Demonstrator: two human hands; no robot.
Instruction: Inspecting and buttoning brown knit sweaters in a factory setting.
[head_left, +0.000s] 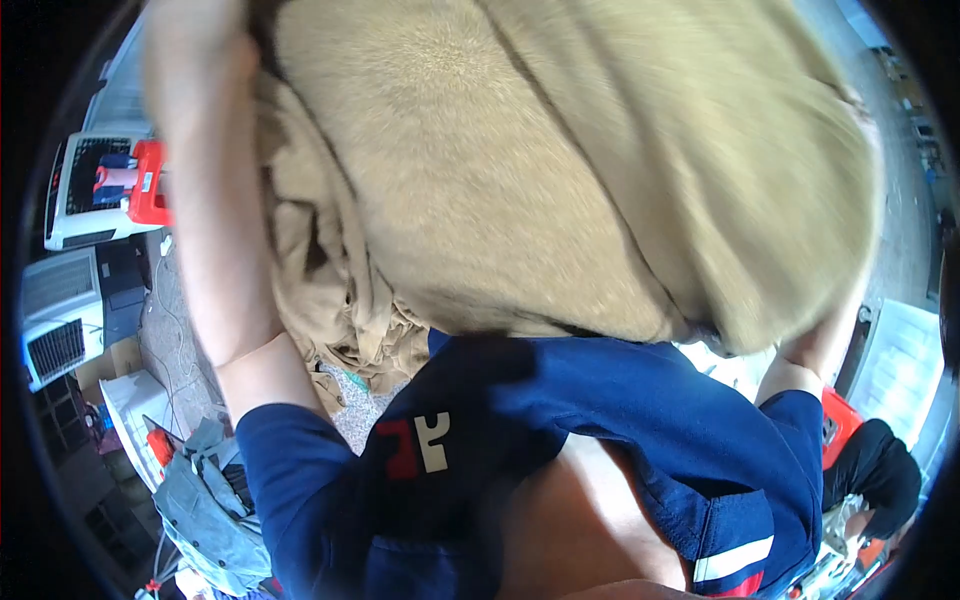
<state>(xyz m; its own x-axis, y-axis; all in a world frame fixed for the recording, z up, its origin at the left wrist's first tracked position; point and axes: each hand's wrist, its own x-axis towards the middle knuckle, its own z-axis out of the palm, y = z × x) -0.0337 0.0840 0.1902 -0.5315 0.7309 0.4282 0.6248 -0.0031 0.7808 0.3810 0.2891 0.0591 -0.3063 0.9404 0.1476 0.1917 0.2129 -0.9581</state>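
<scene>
— Looking down from the head view, where was the tan fleece garment (560, 170)?
— Raised before the chest, with the left hand (195, 60) clamped on its upper edge and the right hand (835, 335) buried beneath, grip untellable.
— Handling?
— Soft, light, floppy; best taken at the hems.

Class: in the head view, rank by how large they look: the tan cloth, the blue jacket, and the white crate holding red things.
1. tan cloth, fills most of the frame, but it is closest to the camera
2. blue jacket
3. white crate, smallest and farthest
</scene>
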